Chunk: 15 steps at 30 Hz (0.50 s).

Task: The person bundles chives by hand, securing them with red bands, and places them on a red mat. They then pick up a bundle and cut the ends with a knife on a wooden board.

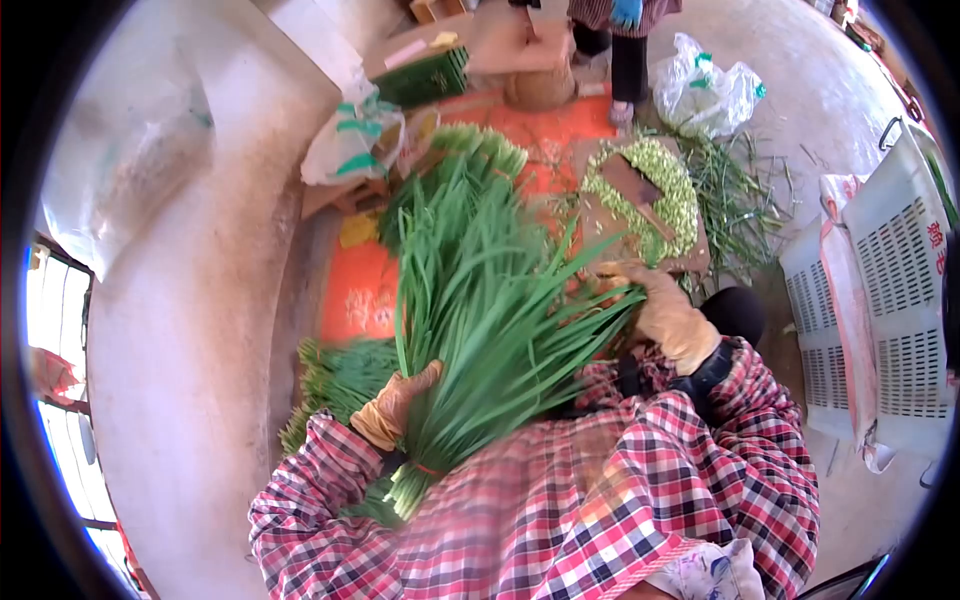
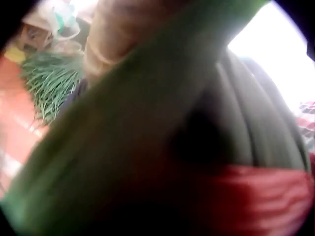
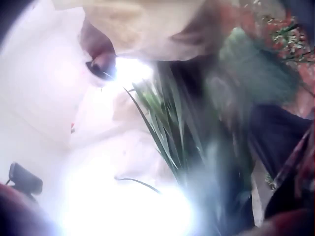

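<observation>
A large bundle of long green chives (image 1: pixel 490 290) lies slanted across the person's lap, its pale cut ends at the bottom. A red band (image 1: pixel 428 469) circles it near those ends and shows large in the left wrist view. The left hand (image 1: pixel 395 405), in a tan glove, grips the bundle's left side above the band. At the leaf tips on the right is the gloved right hand (image 1: pixel 665 315), its fingers stretched left over them. In the right wrist view, loose leaves (image 3: pixel 170 118) hang below the tan glove (image 3: pixel 147 29).
More chives (image 1: pixel 350 375) are piled at the left on an orange sheet (image 1: pixel 360 295). Pale green trimmings (image 1: pixel 675 190) cover a board ahead. White crates (image 1: pixel 890 250) stand at the right, plastic bags (image 1: pixel 705 90) behind. Another person's legs (image 1: pixel 628 75) are at the back.
</observation>
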{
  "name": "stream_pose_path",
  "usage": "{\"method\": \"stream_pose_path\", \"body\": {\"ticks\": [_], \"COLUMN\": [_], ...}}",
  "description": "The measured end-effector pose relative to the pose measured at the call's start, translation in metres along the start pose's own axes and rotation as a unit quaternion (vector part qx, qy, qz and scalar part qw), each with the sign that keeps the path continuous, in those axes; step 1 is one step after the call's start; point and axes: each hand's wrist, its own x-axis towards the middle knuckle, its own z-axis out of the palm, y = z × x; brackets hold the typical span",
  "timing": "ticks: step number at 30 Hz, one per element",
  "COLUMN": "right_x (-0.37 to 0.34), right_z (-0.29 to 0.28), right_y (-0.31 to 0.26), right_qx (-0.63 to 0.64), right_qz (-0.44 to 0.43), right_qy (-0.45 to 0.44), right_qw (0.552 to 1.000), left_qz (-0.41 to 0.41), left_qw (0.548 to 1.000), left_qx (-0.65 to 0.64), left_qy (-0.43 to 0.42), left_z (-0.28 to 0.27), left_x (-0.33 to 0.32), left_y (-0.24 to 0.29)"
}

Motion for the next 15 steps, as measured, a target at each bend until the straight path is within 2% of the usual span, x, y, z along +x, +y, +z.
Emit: {"method": "stream_pose_path", "body": {"ticks": [2, 3, 4, 5, 6, 7, 9, 10, 12, 13, 14, 15], "right_x": [-0.039, 0.030, 0.015, 0.004, -0.015, -0.018, -0.033, -0.040, -0.045, -0.044, -0.034, -0.026], "right_z": [-0.018, -0.031, -0.058, -0.069, -0.073, -0.068, -0.029, -0.007, 0.041, 0.061, 0.064, 0.079], "right_y": [-0.019, 0.010, -0.001, -0.013, -0.043, -0.056, -0.078, -0.080, -0.068, -0.056, -0.051, -0.040], "right_qx": [0.044, -0.025, -0.008, -0.037, -0.126, -0.150, -0.319, -0.321, -0.434, -0.434, -0.533, -0.556], "right_qz": [-0.027, -0.144, -0.101, -0.130, -0.207, -0.255, -0.333, -0.332, -0.333, -0.347, -0.460, -0.521], "right_qy": [0.098, 0.069, 0.108, 0.188, 0.166, 0.141, 0.144, 0.149, 0.031, -0.022, -0.126, -0.162], "right_qw": [0.994, 0.987, 0.989, 0.973, 0.956, 0.945, 0.875, 0.875, 0.836, 0.831, 0.699, 0.627], "left_qz": [-0.005, 0.022, -0.003, -0.018, -0.013, -0.014, 0.009, 0.005, 0.043, 0.039, 0.052, 0.066], "left_qw": [0.998, 0.998, 0.996, 0.991, 0.993, 0.993, 0.995, 0.995, 0.992, 0.992, 0.993, 0.994], "left_qx": [-0.062, -0.012, -0.006, 0.007, 0.015, 0.017, 0.024, 0.025, 0.056, 0.057, 0.046, 0.034], "left_qy": [0.022, 0.055, 0.092, 0.129, 0.115, 0.116, 0.096, 0.092, 0.106, 0.106, 0.095, 0.085], "left_z": [0.006, -0.029, -0.018, -0.013, -0.015, -0.016, -0.008, -0.002, 0.008, 0.011, 0.014, 0.016], "left_x": [-0.003, -0.002, -0.007, -0.009, 0.012, 0.013, 0.012, 0.012, 0.009, 0.009, 0.010, 0.010], "left_y": [-0.032, 0.014, -0.003, -0.013, -0.034, -0.032, -0.031, -0.032, -0.035, -0.036, -0.040, -0.042]}}
